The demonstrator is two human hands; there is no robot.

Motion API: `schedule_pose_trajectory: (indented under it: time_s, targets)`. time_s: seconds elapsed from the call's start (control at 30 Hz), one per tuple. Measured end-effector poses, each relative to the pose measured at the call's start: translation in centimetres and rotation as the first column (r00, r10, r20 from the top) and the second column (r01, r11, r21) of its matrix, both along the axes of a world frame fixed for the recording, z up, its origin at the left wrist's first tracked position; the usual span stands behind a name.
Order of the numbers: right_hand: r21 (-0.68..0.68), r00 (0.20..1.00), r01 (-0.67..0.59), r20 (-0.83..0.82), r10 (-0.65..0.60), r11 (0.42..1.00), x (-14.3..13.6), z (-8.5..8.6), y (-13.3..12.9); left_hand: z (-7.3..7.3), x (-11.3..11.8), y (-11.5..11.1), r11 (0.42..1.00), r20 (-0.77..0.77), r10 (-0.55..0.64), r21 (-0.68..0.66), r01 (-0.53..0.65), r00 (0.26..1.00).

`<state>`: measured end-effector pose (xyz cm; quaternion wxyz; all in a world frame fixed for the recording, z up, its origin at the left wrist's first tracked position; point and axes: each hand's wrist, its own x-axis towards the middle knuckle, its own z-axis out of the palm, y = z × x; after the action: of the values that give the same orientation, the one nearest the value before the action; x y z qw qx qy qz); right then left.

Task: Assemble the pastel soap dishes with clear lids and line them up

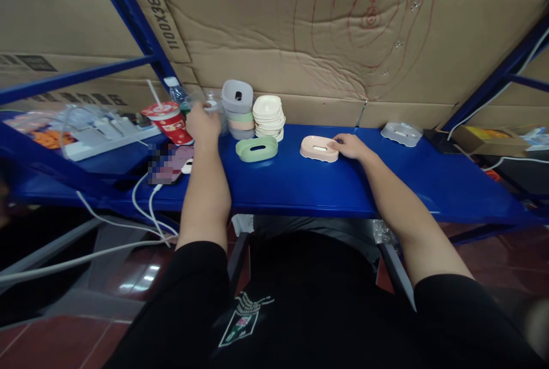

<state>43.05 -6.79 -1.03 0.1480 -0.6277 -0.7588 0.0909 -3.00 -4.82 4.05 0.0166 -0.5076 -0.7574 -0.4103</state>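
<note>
A pale pink dish [312,153] with an oval slot and a wavy lower edge, like a soap dish, sits on the blue table. My right hand [351,145] grips its right end, thumb and fingers closed on the rim. Further left, my left hand [205,124] reaches in among clear plastic containers [217,107]; its fingers are partly hidden and blurred, so I cannot tell whether it grips one. A green dish [257,150] of like shape lies between my hands. Behind it stand a stack of cream pieces [269,112] and a stack topped by a grey dish [237,94].
Near my left hand are a red cup [172,123] with a straw, a bottle [175,88] and a phone [171,164] with white cables. A clear wavy-edged piece [402,134] lies at the right. Cardboard [274,31] walls the back, between blue frame posts [497,84].
</note>
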Motion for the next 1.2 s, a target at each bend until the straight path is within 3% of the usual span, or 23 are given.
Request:
schedule_pose_trajectory:
  time_s: [0.2, 0.37, 0.53, 0.67, 0.77, 0.93, 1.1, 1.2]
  targets:
    - [-0.017, 0.999, -0.053, -0.007, 0.053, 0.998, -0.3, 0.1, -0.1, 0.1, 0.1, -0.1, 0.996, 0.088, 0.000, 0.087, -0.008, 0.996]
    - [-0.009, 0.999, -0.049, 0.001, 0.049, 0.999, -0.4, 0.2, -0.2, 0.3, 0.3, 0.0, 0.983, 0.069, 0.060, 0.170, -0.071, 0.996]
    - [-0.020, 0.998, -0.057, -0.011, 0.057, 0.998, -0.5, 0.2, -0.3, 0.9, 1.3, -0.7, 0.961, 0.091, 0.041, 0.268, -0.064, 0.995]
    - [0.012, 0.999, -0.021, -0.035, 0.021, 1.000, -0.6, 0.3, -0.6, 1.3, 3.9, -1.6, 0.946, 0.016, -0.085, 0.315, 0.076, 0.996]
    - [0.162, 0.988, 0.046, -0.152, -0.021, 0.986, -1.0, 1.0, -1.2, 1.2, 6.9, -2.6, 0.928, -0.100, -0.225, 0.281, 0.245, 0.969]
    - [0.303, 0.954, 0.037, -0.296, 0.057, 0.952, -2.7, 3.0, -3.2, 0.0, 12.4, -4.3, 0.836, -0.251, -0.495, 0.122, 0.535, 0.832]
    - [0.358, 0.928, 0.105, -0.371, 0.038, 0.928, -3.6, 4.1, -4.2, -1.6, 15.8, -4.5, 0.724, -0.171, -0.673, 0.047, 0.688, 0.720]
    - [0.279, 0.921, 0.120, -0.389, -0.003, 0.953, -3.0, 4.2, -3.8, -2.5, 16.8, -3.7, 0.688, -0.087, -0.719, 0.050, 0.724, 0.690]
